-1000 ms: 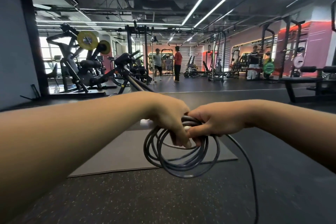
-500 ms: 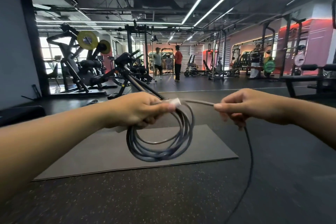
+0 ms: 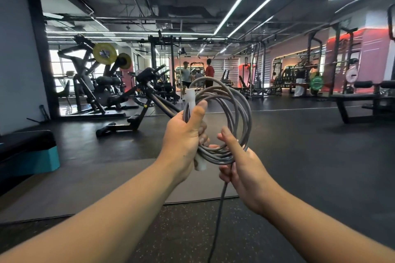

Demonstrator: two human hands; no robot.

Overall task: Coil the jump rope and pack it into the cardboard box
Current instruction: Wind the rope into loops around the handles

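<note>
The left hand (image 3: 183, 136) grips the coiled jump rope (image 3: 230, 113) together with one white handle (image 3: 193, 126), fingers curled round the bundle and thumb pressed up along the handle. The coil stands upright in mid-air, near the centre of the view, above the grey floor mat (image 3: 119, 179). The right hand (image 3: 239, 168) is closed on the bottom of the coil and on the loose tail (image 3: 220, 209), which drops from the fist toward the floor and leaves the view at the near edge. The cardboard box is not in view.

Risks from this position:

1. Loop spring-out. The rope appears stiff and the loops are uneven in size. If the left grip slackens while the right hand re-grips, the outer turns are likely to open and the coil to collapse.
2. Tail snag. The length of the hanging tail cannot be judged. If it catches underfoot or on the mat edge, a pull may drag turns out of the bundle.
3. Twist build-up. Adding turns without rolling the rope may cause figure-eight loops that resist lying flat in a box.
4. Second handle. Its position cannot be told; a swinging handle may strike the coil or the floor.
</note>
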